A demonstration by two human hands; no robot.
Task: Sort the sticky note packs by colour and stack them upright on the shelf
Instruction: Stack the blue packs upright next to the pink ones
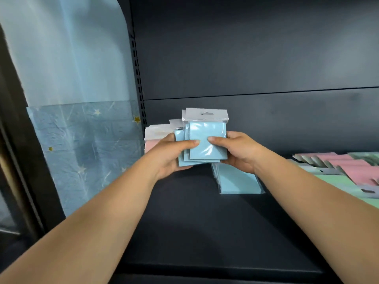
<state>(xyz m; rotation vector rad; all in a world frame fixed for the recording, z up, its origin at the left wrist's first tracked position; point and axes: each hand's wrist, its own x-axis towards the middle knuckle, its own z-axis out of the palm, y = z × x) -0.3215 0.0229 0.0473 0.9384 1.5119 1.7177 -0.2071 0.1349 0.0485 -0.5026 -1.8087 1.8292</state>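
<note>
Holding several blue packs [207, 141] between left hand [171, 155] and right hand [235, 152].

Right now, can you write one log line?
both hands: left hand, right hand hold blue packs | pink packs upright

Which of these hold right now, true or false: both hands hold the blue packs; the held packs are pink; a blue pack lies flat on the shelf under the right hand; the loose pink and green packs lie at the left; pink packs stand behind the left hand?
1. Both hands hold the blue packs: true, left hand and right hand grip them from either side.
2. The held packs are pink: false, they are blue.
3. A blue pack lies flat on the shelf under the right hand: true, the flat blue pack.
4. The loose pink and green packs lie at the left: false, the loose packs lie at the right.
5. Pink packs stand behind the left hand: true, the pink packs.
</note>
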